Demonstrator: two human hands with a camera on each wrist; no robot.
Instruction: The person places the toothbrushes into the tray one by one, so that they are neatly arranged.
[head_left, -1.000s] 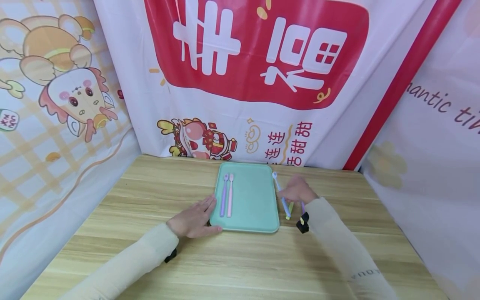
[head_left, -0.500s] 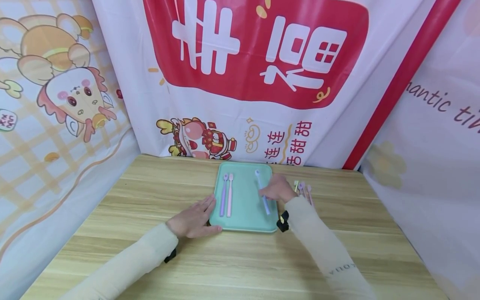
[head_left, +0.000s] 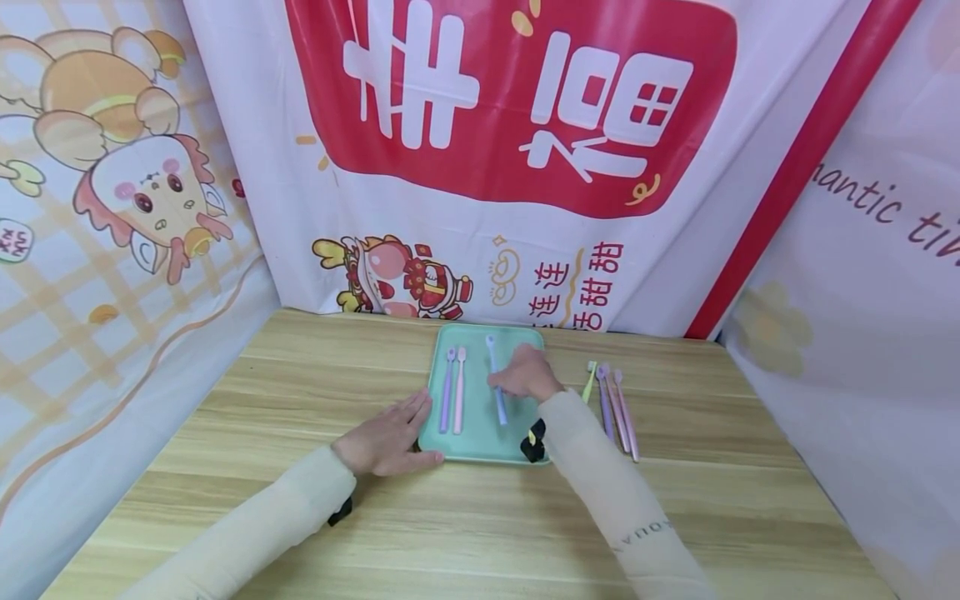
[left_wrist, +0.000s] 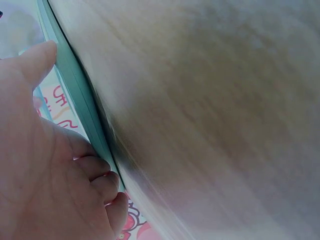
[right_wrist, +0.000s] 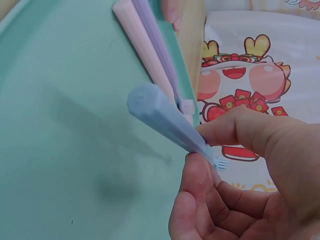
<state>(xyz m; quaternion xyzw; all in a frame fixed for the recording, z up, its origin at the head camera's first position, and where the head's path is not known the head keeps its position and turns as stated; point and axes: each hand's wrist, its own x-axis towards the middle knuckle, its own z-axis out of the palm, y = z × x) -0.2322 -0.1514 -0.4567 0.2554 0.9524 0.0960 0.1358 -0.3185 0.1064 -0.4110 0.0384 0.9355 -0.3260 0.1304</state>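
My right hand (head_left: 527,373) pinches a light blue toothbrush (right_wrist: 167,117) between thumb and fingers, over the mint green tray (head_left: 480,446). In the right wrist view its shadow falls on the tray, apart from the brush. A purple toothbrush (head_left: 447,396) and a pink toothbrush (head_left: 460,396) lie side by side along the tray's left part, heads pointing away from me. My left hand (head_left: 390,437) rests at the tray's near left corner with fingers straight. In the left wrist view its fingers (left_wrist: 105,185) lie along the tray's edge.
On the wooden table (head_left: 375,533), right of the tray, lie a green toothbrush (head_left: 588,383), a purple one (head_left: 606,408) and pinkish ones (head_left: 628,421). The green one is partly hidden by the right sleeve. A printed curtain (head_left: 480,250) hangs at the table's back edge.
My right hand has carried the blue toothbrush left, from the table beside the tray to over the tray's middle. The toothbrushes at right have come into view. My left hand has stayed put.
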